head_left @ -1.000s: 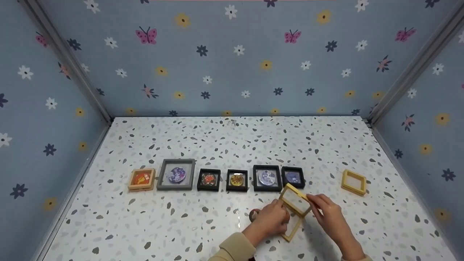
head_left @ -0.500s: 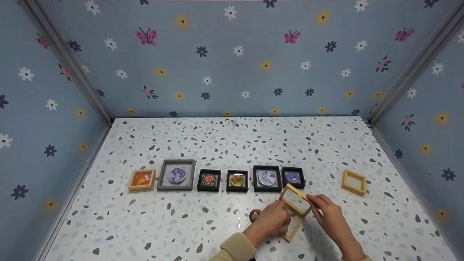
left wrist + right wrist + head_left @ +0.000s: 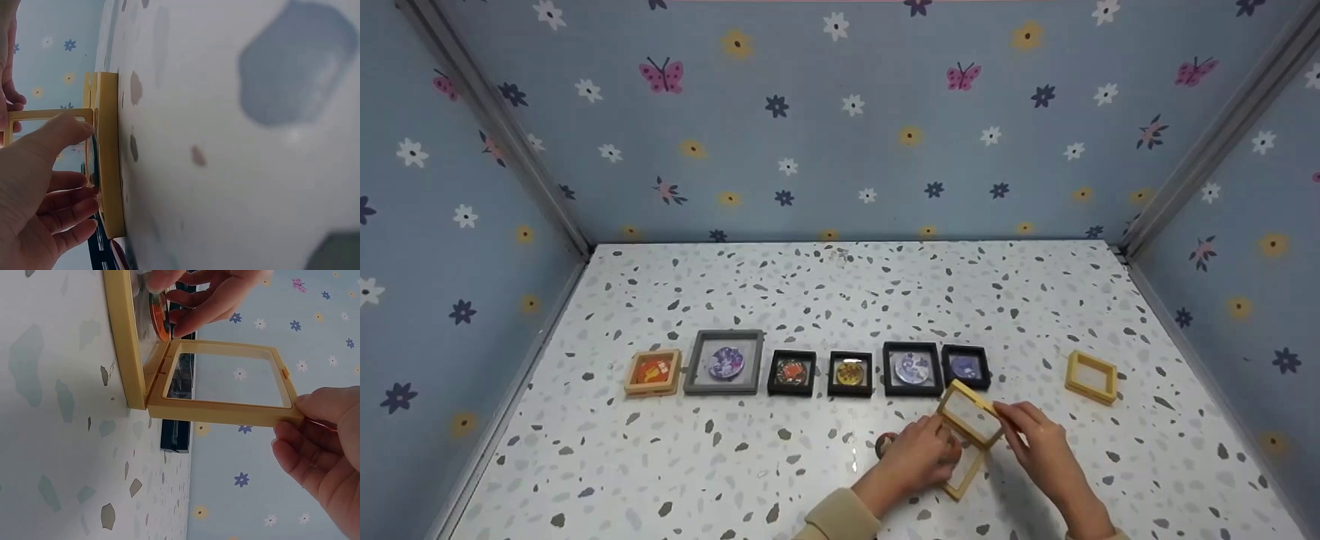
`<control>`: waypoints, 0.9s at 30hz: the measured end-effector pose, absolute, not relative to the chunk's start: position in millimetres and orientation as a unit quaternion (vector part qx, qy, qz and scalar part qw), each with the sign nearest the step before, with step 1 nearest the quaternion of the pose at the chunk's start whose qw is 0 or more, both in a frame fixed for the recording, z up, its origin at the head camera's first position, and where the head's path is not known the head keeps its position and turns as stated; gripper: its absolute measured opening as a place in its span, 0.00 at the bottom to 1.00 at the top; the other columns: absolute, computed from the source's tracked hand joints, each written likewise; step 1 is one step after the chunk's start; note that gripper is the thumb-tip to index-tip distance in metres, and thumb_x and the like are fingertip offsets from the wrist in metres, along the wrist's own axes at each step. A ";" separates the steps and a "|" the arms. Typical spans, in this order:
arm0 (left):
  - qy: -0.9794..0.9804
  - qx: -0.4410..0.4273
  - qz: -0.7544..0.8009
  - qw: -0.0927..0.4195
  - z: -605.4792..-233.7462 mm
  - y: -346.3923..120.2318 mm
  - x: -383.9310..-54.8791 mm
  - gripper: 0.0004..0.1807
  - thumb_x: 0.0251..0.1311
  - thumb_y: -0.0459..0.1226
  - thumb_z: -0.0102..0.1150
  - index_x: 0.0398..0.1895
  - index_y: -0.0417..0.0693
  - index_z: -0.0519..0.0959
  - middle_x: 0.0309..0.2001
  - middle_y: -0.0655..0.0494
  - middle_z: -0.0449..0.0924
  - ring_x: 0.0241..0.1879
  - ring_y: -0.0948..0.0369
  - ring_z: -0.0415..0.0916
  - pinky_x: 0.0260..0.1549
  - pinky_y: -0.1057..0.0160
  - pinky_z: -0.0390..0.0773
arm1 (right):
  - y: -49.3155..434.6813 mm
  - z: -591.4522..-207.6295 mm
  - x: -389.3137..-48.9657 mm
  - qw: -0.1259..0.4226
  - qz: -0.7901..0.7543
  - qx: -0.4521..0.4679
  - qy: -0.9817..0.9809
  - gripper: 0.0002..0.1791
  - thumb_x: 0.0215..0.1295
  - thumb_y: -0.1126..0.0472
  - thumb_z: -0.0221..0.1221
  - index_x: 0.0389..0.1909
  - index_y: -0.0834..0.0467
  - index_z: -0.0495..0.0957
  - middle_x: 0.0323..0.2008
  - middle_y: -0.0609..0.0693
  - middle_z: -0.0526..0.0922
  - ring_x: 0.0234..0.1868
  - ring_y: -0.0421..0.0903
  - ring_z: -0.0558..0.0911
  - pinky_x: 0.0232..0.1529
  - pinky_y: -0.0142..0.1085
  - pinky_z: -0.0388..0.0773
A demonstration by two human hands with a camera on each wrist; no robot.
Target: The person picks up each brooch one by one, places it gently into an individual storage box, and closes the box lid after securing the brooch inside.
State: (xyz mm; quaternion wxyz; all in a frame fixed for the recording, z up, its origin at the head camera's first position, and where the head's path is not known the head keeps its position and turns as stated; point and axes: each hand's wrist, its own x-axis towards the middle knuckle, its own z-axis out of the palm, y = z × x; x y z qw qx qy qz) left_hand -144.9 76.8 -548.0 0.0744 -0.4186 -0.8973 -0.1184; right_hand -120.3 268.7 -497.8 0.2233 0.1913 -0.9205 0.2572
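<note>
A yellow hinged display frame (image 3: 966, 481) stands open on the table, its lower half flat and its lid (image 3: 222, 412) raised. By the lid's outer edge, my right hand (image 3: 1041, 446) pinches it between thumb and fingers. Over the lower half, my left hand (image 3: 913, 457) has its fingers and thumb round the rim of an orange-and-dark round badge (image 3: 159, 318), which lies on or just over the clear film. Much of the badge is hidden by the hand in the head view. A second round badge (image 3: 884, 445) lies on the table, partly covered by the left hand.
Behind the hands runs a row of framed badges, from an orange frame (image 3: 653, 373) and a large grey frame (image 3: 723, 390) to several black ones (image 3: 913, 391). A yellow frame (image 3: 1092, 377) sits at the right. Patterned walls (image 3: 840, 120) enclose the table.
My left hand shifts very slightly at the badge, and its fingers change position a little. The right hand and the raised lid stay where they were.
</note>
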 end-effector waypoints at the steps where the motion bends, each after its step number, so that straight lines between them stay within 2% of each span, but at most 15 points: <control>1: -0.901 -0.409 -0.124 0.068 -547.8 75.6 -144.1 0.14 0.52 0.49 0.54 0.36 0.51 0.78 0.43 0.54 0.72 0.40 0.60 0.68 0.39 0.66 0.70 | 268.6 -497.8 -120.3 0.223 0.258 0.190 -0.921 0.15 0.45 0.76 0.62 0.38 0.63 0.79 0.30 0.46 0.77 0.29 0.37 0.78 0.26 0.27 0.75; 5: -0.909 -0.381 -0.154 0.069 -548.4 69.6 -140.8 0.19 0.55 0.51 0.52 0.39 0.45 0.76 0.39 0.54 0.71 0.36 0.61 0.69 0.36 0.67 0.71 | 268.5 -497.1 -120.0 0.216 0.259 0.182 -0.924 0.16 0.45 0.76 0.62 0.38 0.63 0.79 0.30 0.46 0.77 0.29 0.37 0.78 0.26 0.27 0.75; 11: -0.912 -0.357 -0.178 0.091 -550.1 58.7 -137.9 0.24 0.46 0.55 0.58 0.35 0.43 0.76 0.31 0.56 0.68 0.30 0.62 0.67 0.27 0.69 0.71 | 268.3 -496.6 -119.0 0.197 0.260 0.165 -0.931 0.16 0.46 0.75 0.62 0.38 0.62 0.79 0.30 0.45 0.76 0.30 0.37 0.78 0.27 0.28 0.76; 17: -0.920 -0.328 -0.208 0.046 -549.7 48.6 -135.3 0.28 0.41 0.54 0.61 0.37 0.40 0.76 0.32 0.55 0.67 0.31 0.62 0.66 0.30 0.68 0.72 | 268.3 -497.4 -119.1 0.198 0.266 0.169 -0.928 0.16 0.45 0.76 0.62 0.38 0.63 0.79 0.30 0.45 0.77 0.30 0.37 0.78 0.27 0.28 0.75; 21: -0.924 -0.311 -0.221 0.020 -550.8 41.9 -132.4 0.27 0.38 0.54 0.64 0.34 0.41 0.75 0.31 0.55 0.66 0.31 0.62 0.66 0.28 0.67 0.72 | 268.4 -498.0 -119.4 0.206 0.268 0.180 -0.924 0.17 0.44 0.76 0.62 0.38 0.63 0.79 0.30 0.46 0.77 0.30 0.37 0.78 0.27 0.27 0.76; 27: -0.925 -0.298 -0.237 0.006 -551.5 35.1 -131.1 0.24 0.35 0.49 0.68 0.31 0.41 0.75 0.29 0.56 0.64 0.27 0.62 0.64 0.27 0.66 0.71 | 268.0 -497.1 -119.1 0.196 0.269 0.172 -0.927 0.16 0.46 0.76 0.62 0.39 0.62 0.79 0.31 0.45 0.76 0.30 0.37 0.78 0.27 0.27 0.75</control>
